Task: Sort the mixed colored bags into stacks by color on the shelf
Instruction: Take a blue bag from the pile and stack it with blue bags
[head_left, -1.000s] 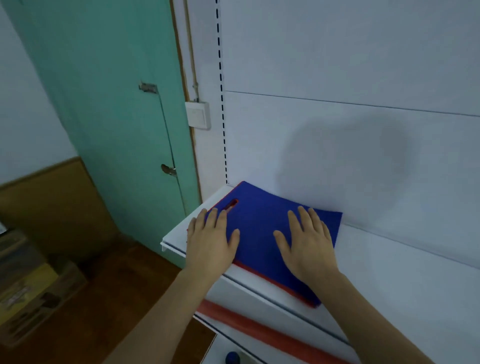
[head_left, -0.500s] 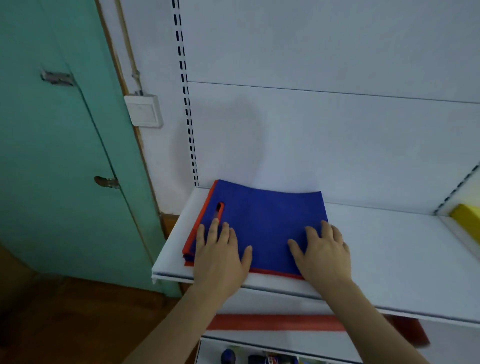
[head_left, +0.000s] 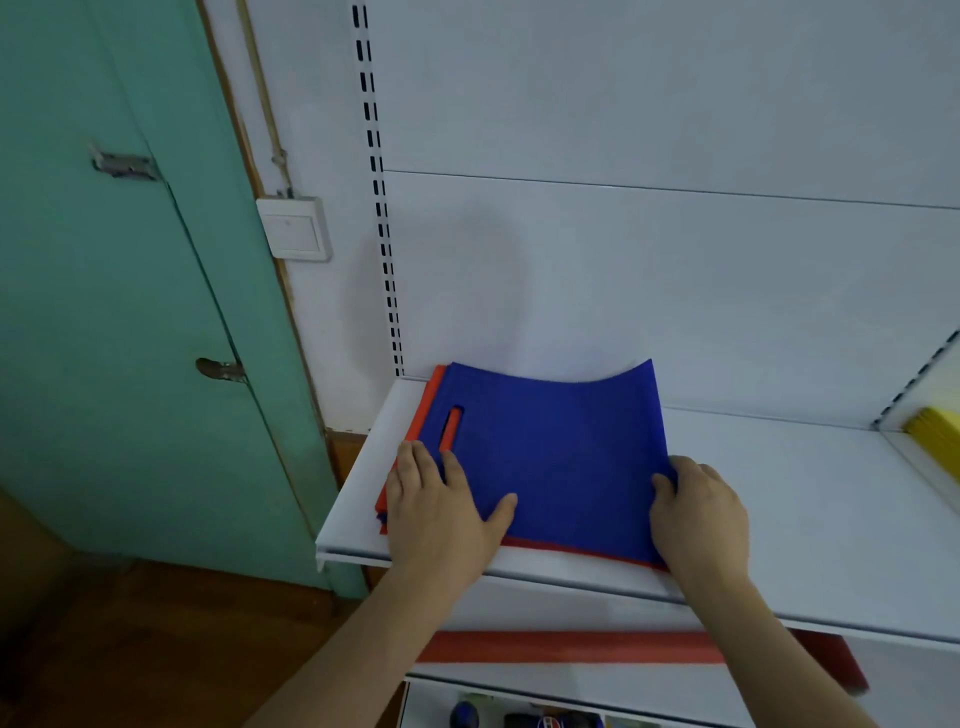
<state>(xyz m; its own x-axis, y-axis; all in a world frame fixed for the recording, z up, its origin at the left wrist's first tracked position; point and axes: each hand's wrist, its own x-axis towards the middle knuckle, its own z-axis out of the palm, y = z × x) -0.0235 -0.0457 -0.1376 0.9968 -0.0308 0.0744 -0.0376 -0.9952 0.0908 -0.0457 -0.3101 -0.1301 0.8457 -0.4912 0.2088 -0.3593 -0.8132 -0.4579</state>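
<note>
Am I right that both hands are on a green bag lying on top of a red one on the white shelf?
Not quite: the top bag is blue, not green, as the head view shows. The rest holds: the left hand and right hand are on it, and it lies on a red bag on the white shelf.

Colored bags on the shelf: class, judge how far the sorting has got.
Done: little; only yellow bags sit apart, far right. In hand: the left hand rests on a blue bag and the right hand grips its right edge. Left: red bags under it are mixed in; the white shelf has room.
</note>
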